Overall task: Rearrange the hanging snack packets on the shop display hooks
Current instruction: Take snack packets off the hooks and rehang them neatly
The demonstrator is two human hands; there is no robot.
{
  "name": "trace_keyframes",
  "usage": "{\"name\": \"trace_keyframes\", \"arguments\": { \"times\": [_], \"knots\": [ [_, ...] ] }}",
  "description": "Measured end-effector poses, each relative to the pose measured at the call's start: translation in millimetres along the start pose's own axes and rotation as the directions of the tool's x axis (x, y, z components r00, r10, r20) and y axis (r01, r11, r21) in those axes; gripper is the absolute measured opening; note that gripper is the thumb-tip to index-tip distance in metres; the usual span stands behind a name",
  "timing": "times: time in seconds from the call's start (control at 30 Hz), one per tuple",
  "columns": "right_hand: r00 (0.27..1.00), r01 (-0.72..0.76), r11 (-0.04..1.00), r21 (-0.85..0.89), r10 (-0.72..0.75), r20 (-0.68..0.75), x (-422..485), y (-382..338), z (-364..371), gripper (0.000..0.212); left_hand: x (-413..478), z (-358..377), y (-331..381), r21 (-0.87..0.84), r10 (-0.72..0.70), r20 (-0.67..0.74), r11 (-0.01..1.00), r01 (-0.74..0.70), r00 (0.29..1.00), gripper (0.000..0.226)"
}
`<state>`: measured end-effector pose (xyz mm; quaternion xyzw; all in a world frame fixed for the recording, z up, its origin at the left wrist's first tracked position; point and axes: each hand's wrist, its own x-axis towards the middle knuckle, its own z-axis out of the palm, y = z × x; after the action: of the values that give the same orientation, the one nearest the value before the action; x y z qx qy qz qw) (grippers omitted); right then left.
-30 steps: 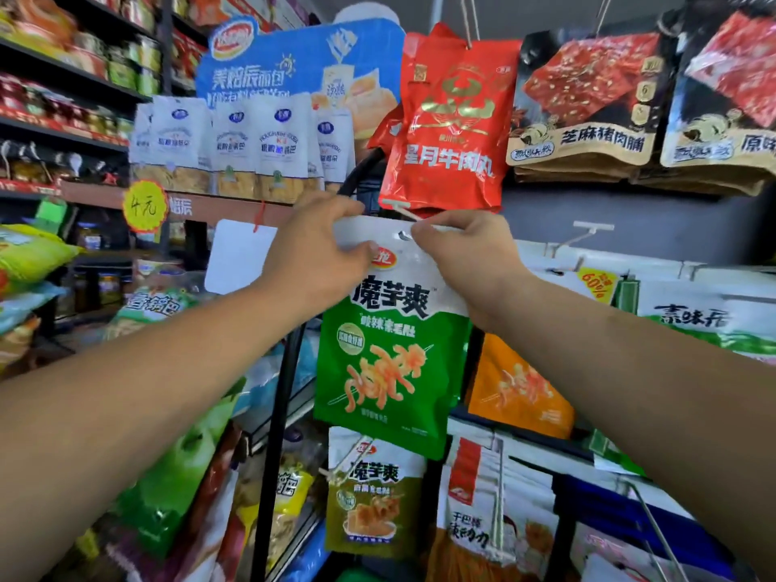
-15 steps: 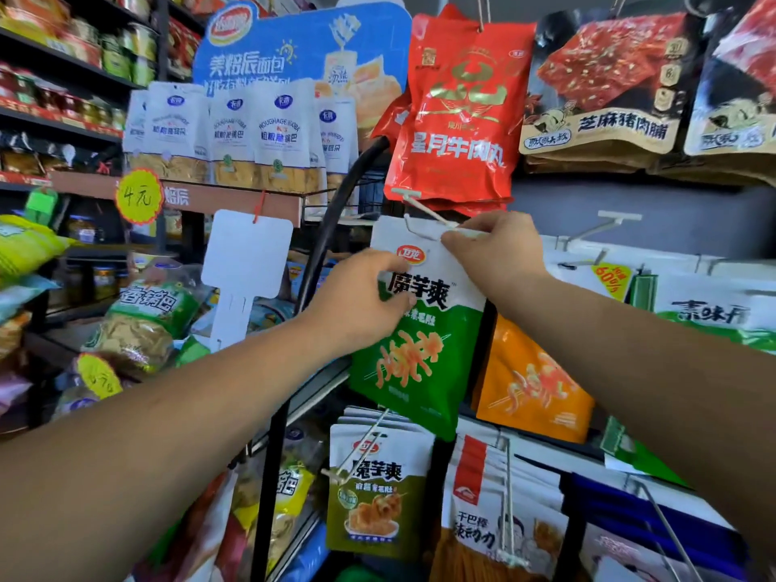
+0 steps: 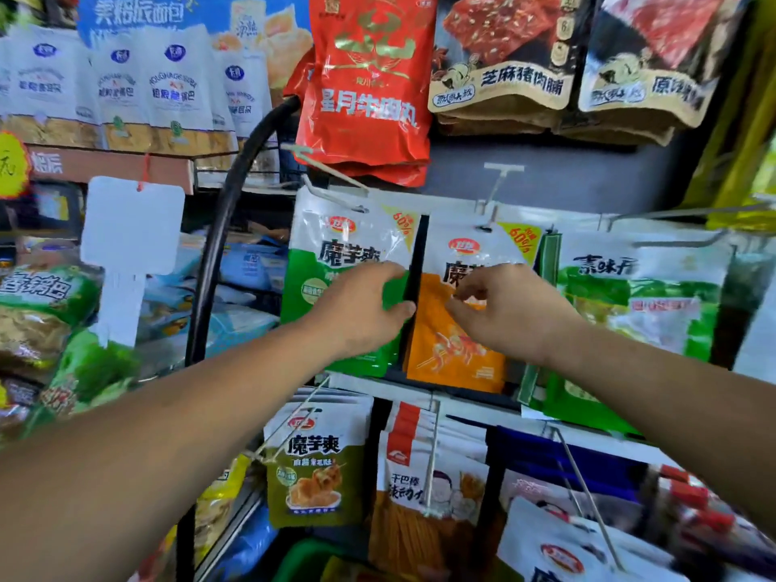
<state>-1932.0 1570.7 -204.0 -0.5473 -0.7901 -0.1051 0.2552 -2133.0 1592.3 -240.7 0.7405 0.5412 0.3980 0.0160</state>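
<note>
A green packet [image 3: 336,283] hangs on its hook [image 3: 331,172]; the left hand [image 3: 363,312] lies flat and empty against it. The right hand [image 3: 504,312], loosely curled and empty, nears the orange packet [image 3: 453,354]. Smoothing both flush should square the row.

The shop is bright, with soft light and hardly any dark shadows. Shiny white glare sits on the green packet [image 3: 336,262]. The edges look blurry and bent, mostly on the right.
</note>
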Motion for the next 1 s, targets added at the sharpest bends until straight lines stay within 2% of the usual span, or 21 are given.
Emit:
{"name": "trace_keyframes", "arguments": {
  "times": [0.13, 0.27, 0.33, 0.4, 0.5, 0.57, 0.63, 0.7, 0.77, 0.83, 0.9, 0.93, 1.0],
  "knots": [
    [0.999, -0.005, 0.992, -0.122, -0.001, -0.053, -29.8, 34.5, -15.8, 0.028, 1.0, 23.5, 44.4, -0.125, 0.068, 0.047, 0.99, -0.062, 0.997, 0.045],
    [0.947, -0.08, 0.941, -0.328, -0.031, -0.32, -60.5, 90.0, -42.4, 0.029, 2.9, 63.4, 91.0, -0.273, 0.088, 0.146, 0.961, -0.046, 0.985, 0.045],
    [0.925, -0.145, 0.939, -0.313, 0.016, -0.379, -68.7, 121.8, -55.9, 0.032, 5.7, 81.0, 112.0, -0.334, 0.069, 0.19, 0.943, -0.002, 0.979, 0.056],
    [0.934, -0.157, 0.962, -0.222, 0.072, -0.349, -74.8, 150.3, -63.6, 0.028, 8.9, 95.4, 128.3, -0.413, 0.016, 0.238, 0.907, 0.086, 0.971, 0.069],
    [0.962, -0.034, 0.993, -0.112, 0.003, -0.271, -88.0, 178.8, -68.7, 0.024, 13.6, 112.2, 142.3, -0.518, -0.074, 0.257, 0.831, 0.202, 0.964, 0.085],
    [0.957, 0.057, 0.998, -0.019, -0.06, -0.282, -98.3, 187.0, -73.4, 0.02, 13.9, 118.6, 148.1, -0.531, -0.139, 0.24, 0.81, 0.25, 0.961, 0.086],
    [0.932, 0.069, 0.998, 0.01, -0.061, -0.356, -107.5, 193.2, -79.2, 0.015, 12.5, 120.7, 153.5, -0.564, -0.152, 0.187, 0.792, 0.233, 0.97, 0.061],
    [0.9, -0.003, 1.0, -0.025, -0.008, -0.436, -115.0, 202.3, -83.6, 0.02, 11.2, 119.8, 157.6, -0.583, -0.135, 0.118, 0.793, 0.179, 0.984, 0.027],
    [0.887, -0.09, 0.995, -0.045, 0.059, -0.458, -120.3, 212.0, -87.3, 0.025, 11.2, 117.0, 157.8, -0.563, -0.125, 0.074, 0.813, 0.145, 0.989, 0.012],
    [0.891, -0.143, 0.988, -0.053, 0.105, -0.441, -123.2, 224.0, -89.1, 0.031, 13.7, 114.0, 154.1, -0.52, -0.172, 0.002, 0.841, 0.147, 0.985, 0.017],
    [0.898, -0.173, 0.984, -0.043, 0.14, -0.417, -126.6, 234.5, -91.5, 0.036, 13.2, 110.4, 154.5, -0.485, -0.194, -0.13, 0.868, 0.108, 0.972, 0.028],
    [0.9, -0.173, 0.984, -0.032, 0.145, -0.411, -128.6, 239.9, -92.2, 0.037, 11.0, 109.1, 158.4, -0.468, -0.165, -0.168, 0.881, 0.069, 0.972, 0.032],
    [0.904, -0.18, 0.983, -0.024, 0.155, -0.399, -134.3, 250.4, -93.8, 0.036, 3.4, 109.9, 176.6, -0.448, -0.058, -0.138, 0.894, -0.01, 0.989, 0.03]
  ]
}}
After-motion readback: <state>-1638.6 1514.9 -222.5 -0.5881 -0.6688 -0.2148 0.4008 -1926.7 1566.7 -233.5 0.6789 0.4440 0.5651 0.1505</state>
